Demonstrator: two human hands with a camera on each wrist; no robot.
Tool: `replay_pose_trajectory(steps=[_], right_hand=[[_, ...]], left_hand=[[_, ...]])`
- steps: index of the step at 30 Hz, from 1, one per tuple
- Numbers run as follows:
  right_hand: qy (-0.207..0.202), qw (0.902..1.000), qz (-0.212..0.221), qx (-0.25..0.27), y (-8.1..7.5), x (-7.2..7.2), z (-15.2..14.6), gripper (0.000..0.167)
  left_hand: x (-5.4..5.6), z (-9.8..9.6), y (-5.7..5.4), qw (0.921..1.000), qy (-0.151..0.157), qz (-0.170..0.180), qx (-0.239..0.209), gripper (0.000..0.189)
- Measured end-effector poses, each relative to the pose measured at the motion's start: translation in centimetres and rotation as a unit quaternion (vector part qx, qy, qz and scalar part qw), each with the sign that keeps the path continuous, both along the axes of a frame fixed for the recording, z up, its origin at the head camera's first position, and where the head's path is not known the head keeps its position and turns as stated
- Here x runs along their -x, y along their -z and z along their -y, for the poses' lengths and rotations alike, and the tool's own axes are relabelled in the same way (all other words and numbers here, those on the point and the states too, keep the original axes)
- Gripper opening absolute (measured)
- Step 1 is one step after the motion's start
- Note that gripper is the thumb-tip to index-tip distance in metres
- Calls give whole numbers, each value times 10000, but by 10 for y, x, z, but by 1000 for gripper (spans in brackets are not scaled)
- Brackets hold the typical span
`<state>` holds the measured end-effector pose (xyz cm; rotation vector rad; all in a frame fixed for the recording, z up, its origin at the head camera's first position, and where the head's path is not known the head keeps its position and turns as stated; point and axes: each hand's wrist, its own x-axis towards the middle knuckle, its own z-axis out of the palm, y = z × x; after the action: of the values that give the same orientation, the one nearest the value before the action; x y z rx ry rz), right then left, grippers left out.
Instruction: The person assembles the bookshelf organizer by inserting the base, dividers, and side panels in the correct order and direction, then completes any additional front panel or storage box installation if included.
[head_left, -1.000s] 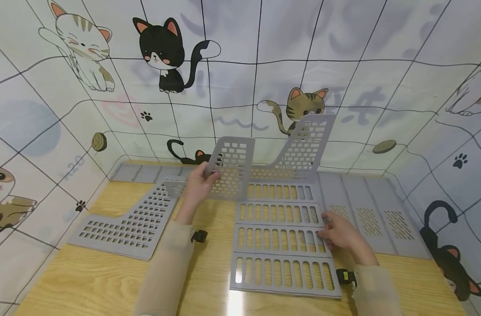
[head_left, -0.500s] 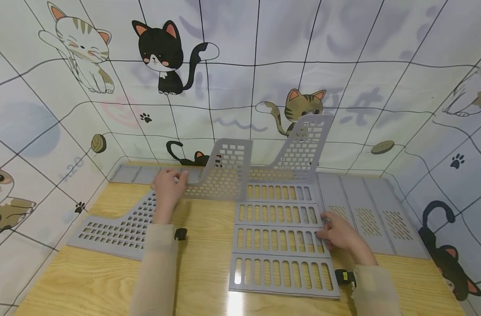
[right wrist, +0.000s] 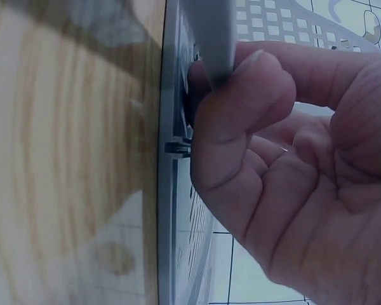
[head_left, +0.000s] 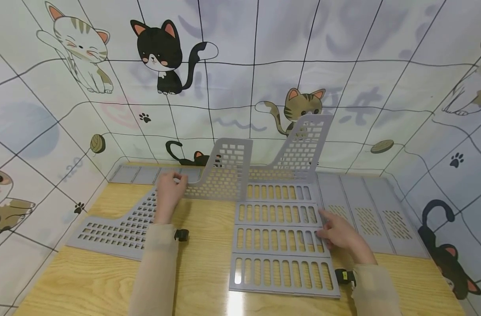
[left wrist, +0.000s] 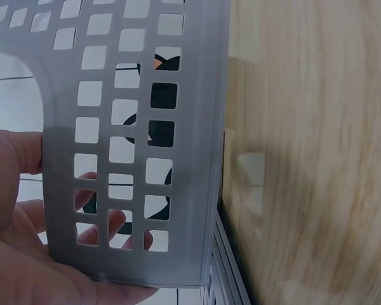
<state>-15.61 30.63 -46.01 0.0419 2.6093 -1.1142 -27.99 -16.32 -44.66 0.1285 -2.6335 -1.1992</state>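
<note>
My left hand (head_left: 170,195) grips the low front end of a standing grey perforated side panel (head_left: 247,169). Several fingertips show through its square holes in the left wrist view, where the panel (left wrist: 193,254) fills the left half. Beside it a slotted grey panel (head_left: 280,254) with rows of long openings lies on the table. Its right edge is pinched by my right hand (head_left: 339,232), whose thumb lies against a grey edge (right wrist: 213,38) in the right wrist view. A second perforated side panel (head_left: 322,142) stands behind the slotted one.
A third perforated panel (head_left: 76,239) lies flat on the wooden table (head_left: 202,263) at left, partly under my left arm. Flat grey panels (head_left: 406,202) with slanted slots lie at right, and more grey panels (head_left: 145,175) along the back wall. The walls carry cat-print sheeting.
My left hand has moved left from the panel's tall part to its low front end. The right hand stays at the slotted panel's edge, its index finger slightly straighter.
</note>
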Motion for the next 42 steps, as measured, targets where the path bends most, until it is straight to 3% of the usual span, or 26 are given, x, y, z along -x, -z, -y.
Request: replay_pose_trajectory(steps=[9, 15, 18, 24, 35, 42], right_hand=[[-7, 10000, -5, 44, 1, 1, -2, 78], [-17, 10000, 1, 71, -1, -1, -3, 78], [12, 9999, 24, 124, -1, -2, -5, 78], [-147, 9996, -36, 224, -2, -3, 3, 78], [-106, 9999, 13, 80, -4, 2, 6, 78], [214, 9990, 272, 294, -3, 2, 10, 76]], left_hand=[[-1, -3, -1, 9998, 147, -107, 41, 32], [-1, -7, -2, 9998, 164, 25, 115, 34], [2, -11, 1, 9990, 437, 89, 21, 32], [10, -39, 14, 9940, 1040, 212, -248, 34], [8, -42, 12, 9932, 963, 457, -479, 37], [7, -41, 10, 9932, 995, 501, -343, 38]])
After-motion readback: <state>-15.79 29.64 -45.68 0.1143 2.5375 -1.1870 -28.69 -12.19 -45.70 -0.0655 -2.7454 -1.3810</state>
